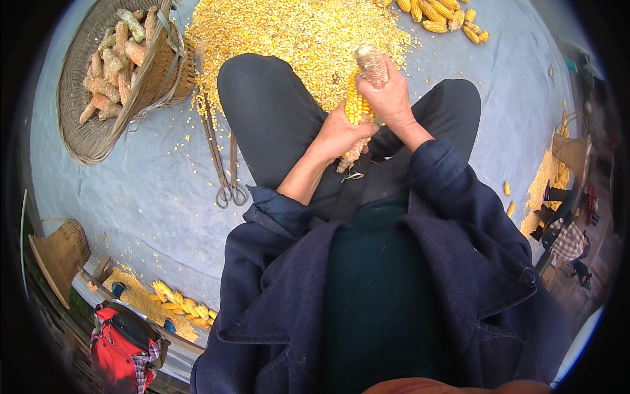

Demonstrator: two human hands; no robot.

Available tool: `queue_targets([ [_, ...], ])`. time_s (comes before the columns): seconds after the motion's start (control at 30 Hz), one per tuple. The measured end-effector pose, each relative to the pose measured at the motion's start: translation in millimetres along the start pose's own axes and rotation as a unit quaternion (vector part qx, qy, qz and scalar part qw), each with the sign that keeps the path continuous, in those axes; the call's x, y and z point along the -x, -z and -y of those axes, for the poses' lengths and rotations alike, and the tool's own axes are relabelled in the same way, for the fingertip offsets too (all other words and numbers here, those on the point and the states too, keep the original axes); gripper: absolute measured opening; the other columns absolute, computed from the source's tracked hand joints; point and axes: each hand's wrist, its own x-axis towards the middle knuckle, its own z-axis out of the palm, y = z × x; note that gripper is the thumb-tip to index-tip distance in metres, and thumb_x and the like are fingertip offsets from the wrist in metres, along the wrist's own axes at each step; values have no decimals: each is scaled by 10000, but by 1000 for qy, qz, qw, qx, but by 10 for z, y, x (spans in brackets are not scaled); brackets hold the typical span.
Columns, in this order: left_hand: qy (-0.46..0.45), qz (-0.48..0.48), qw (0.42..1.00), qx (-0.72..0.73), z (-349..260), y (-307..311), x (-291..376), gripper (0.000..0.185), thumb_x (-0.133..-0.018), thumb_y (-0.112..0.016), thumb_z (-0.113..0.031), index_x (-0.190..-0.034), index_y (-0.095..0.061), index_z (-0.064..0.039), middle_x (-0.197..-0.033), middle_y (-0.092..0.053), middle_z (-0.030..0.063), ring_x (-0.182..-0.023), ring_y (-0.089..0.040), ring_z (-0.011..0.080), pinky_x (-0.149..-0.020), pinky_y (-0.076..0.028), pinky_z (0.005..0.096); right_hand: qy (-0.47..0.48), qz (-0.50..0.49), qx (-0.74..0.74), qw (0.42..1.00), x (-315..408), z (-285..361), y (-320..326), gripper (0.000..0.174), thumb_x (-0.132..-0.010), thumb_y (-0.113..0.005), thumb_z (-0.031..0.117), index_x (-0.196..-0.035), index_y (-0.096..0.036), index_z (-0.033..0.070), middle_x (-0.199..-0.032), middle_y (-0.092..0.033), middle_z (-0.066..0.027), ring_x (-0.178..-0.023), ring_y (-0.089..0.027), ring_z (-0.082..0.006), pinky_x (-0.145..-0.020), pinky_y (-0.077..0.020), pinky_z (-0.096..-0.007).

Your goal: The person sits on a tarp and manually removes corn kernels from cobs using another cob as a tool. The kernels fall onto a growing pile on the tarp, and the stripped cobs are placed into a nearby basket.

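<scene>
My left hand [342, 129] grips a partly shelled ear of corn [356, 102] between my knees. Yellow kernels cover its middle, while its lower end shows bare cob. In my right hand [393, 101] is a stripped corncob [372, 64], held against the upper part of the ear. My right fingers hide where the two meet. Beyond my knees spreads a large heap of loose corn kernels [295, 34]. A wicker basket [170, 74] at the upper left lies tilted, with stripped corncobs [110, 69] inside.
Long metal tongs [216, 152] lie beside my left knee on the blue-grey sheet [162, 197]. Unshelled ears [438, 15] are piled at the upper right. A person in red [120, 344] sits at lower left near a basket [61, 256]. Another person in checks [570, 241] is at right.
</scene>
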Motion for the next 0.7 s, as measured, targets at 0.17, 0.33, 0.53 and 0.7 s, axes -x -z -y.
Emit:
queue_targets([
  [0.17,0,-17,999,-30,-71,-92,26,386,-745,-695,-79,-1041,-456,-19,-784,-557,55,-560,-580,148,-485,-486,272,-111,70,-137,982,-80,-195,206,345,-769,-658,189,-1052,-558,18,-897,-608,-31,-802,-573,-117,-722,-463,-260],
  [0.33,-40,-86,992,-88,-88,-117,10,445,-712,-699,-106,-1059,-447,10,-785,-582,78,-549,-582,148,-483,-478,283,-127,165,-224,952,-12,196,177,429,-806,-605,269,-1150,-543,20,-1034,-573,-40,-934,-538,-138,-841,-421,-286],
  [0.53,-42,-36,996,-65,-80,-70,32,451,-737,-686,-127,-1094,-452,18,-763,-591,82,-541,-589,160,-485,-482,279,-36,38,-4,999,-9,-1,-69,412,-721,-654,314,-996,-590,13,-868,-617,-120,-763,-581,-192,-717,-469,-326],
  [0.7,5,54,995,80,-139,-57,129,325,-779,-679,-125,-1017,-505,9,-746,-583,80,-560,-596,173,-500,-497,275,-87,46,-124,987,-145,155,35,352,-766,-625,299,-980,-592,21,-845,-621,-57,-755,-566,-138,-704,-460,-297],
])
